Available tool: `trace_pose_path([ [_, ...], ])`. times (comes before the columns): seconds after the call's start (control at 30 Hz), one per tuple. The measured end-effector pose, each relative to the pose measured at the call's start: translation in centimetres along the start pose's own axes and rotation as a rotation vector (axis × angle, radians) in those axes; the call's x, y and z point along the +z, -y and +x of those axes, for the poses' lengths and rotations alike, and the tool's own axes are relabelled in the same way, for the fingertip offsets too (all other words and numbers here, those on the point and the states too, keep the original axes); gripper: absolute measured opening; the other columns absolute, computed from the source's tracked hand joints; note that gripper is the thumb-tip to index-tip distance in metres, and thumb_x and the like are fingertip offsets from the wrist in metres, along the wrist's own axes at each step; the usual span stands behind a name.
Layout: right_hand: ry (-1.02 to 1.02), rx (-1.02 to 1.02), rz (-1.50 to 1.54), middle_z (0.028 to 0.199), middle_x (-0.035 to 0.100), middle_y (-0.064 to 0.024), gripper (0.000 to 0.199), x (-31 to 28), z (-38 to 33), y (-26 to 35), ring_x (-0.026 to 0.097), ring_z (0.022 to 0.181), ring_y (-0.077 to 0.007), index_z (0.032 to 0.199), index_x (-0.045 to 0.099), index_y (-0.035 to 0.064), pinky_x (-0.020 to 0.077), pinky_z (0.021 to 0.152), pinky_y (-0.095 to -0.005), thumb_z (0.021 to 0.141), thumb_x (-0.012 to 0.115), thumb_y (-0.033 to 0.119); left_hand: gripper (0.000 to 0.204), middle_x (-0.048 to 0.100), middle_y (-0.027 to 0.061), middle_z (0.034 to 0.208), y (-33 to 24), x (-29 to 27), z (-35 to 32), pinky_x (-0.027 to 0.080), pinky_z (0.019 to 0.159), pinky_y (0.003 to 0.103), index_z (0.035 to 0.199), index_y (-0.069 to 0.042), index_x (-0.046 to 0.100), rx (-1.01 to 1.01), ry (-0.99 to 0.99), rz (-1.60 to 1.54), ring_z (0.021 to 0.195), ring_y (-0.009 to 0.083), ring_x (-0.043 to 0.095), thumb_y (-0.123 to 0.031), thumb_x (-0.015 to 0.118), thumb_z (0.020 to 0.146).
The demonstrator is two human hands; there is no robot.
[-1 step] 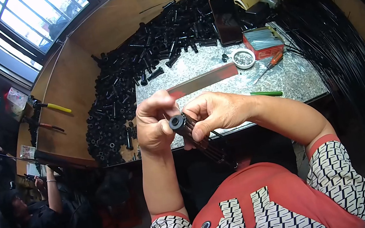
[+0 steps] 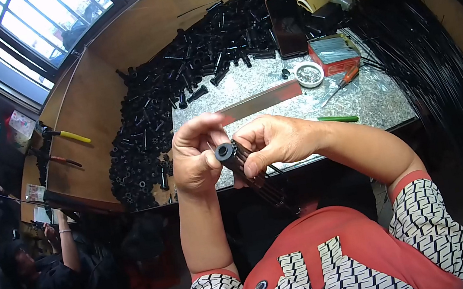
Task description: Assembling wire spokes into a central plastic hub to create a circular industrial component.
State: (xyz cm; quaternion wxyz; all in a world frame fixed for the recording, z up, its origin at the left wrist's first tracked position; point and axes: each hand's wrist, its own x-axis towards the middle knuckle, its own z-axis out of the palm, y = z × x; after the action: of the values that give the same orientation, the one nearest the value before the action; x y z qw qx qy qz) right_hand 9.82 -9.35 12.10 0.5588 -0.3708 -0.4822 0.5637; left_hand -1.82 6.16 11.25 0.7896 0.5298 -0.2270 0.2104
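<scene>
Gripping black rod bundle (image 2: pixel 263 187) | left hand (image 2: pixel 192 157): curled, thumb against round cap (image 2: pixel 224 152) | right hand (image 2: pixel 277 142): pinching bundle

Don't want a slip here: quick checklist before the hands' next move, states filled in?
1. Left hand at the black part: ok, thumb at its round end.
2. Right hand on it: ok, fingers at its side.
3. Thin dark rods seated in it: cannot tell, fingers cover the join.
4. Speckled worktop free of loose tools: not ok, orange-handled screwdriver there.
5. Phone apart from hands: ok.
</scene>
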Motion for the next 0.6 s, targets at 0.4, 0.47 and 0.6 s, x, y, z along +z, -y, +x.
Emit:
trace_pose_path([
  [0.4,-0.492,-0.463,-0.794,0.061,0.054,-0.0137,0.035,1.9,0.9,0.3,0.052,0.053,-0.0245,0.068,0.05,-0.0013,0.0409,0.051,-0.035,0.081,0.074,0.02,0.039,0.07,0.0109,0.091,-4.6,7.1,-0.1,0.053,0.074,0.025,0.114,0.006,0.06,-0.117,-0.508,1.034,0.08,0.013,0.066,0.004,0.072,0.078],
  [0.47,-0.432,-0.499,-0.733,0.063,0.056,-0.0144,0.031,1.7,1.0,-0.2,0.055,0.056,-0.0257,0.071,0.05,-0.0013,0.0417,0.052,-0.0354,0.083,0.072,0.017,0.036,0.07,0.0103,0.088,-4.6,6.7,-0.4,0.052,0.072,0.025,0.111,0.005,0.063,-0.108,-0.477,1.14,0.078,0.0128,0.066,0.003,0.072,0.077],
  [0.6,-0.358,-0.487,-0.72,0.065,0.058,-0.0139,0.024,1.6,0.7,-0.5,0.056,0.058,-0.0234,0.074,0.053,-0.0016,0.0421,0.053,-0.0344,0.086,0.067,0.015,0.031,0.07,0.0116,0.086,-5.0,6.2,-1.1,0.051,0.07,0.026,0.106,0.003,0.066,-0.08,-0.425,1.145,0.077,0.0135,0.066,0.0,0.074,0.076],
])
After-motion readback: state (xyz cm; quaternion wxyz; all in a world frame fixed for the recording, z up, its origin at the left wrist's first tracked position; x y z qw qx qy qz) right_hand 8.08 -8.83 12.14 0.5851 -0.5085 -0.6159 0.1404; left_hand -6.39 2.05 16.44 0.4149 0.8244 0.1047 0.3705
